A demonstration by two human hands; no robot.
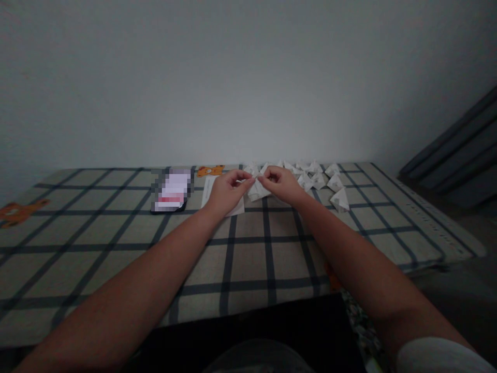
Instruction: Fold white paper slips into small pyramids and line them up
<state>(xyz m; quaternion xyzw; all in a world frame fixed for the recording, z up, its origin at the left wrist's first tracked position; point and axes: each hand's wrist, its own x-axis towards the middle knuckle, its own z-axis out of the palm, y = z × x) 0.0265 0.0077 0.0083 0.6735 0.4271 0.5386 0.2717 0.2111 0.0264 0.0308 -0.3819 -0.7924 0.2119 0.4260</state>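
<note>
My left hand and my right hand meet over the far middle of the checked tablecloth. Both pinch a small folded white paper piece between their fingertips. The fingers of each hand are closed on the paper. A flat white sheet lies under my left hand. Several finished folded white paper shapes lie scattered just right of and behind my right hand.
A phone with a blurred lit screen lies left of my left hand. Orange bear prints mark the cloth. A plain wall stands behind the table. The table's right edge drops off toward dark grey folds.
</note>
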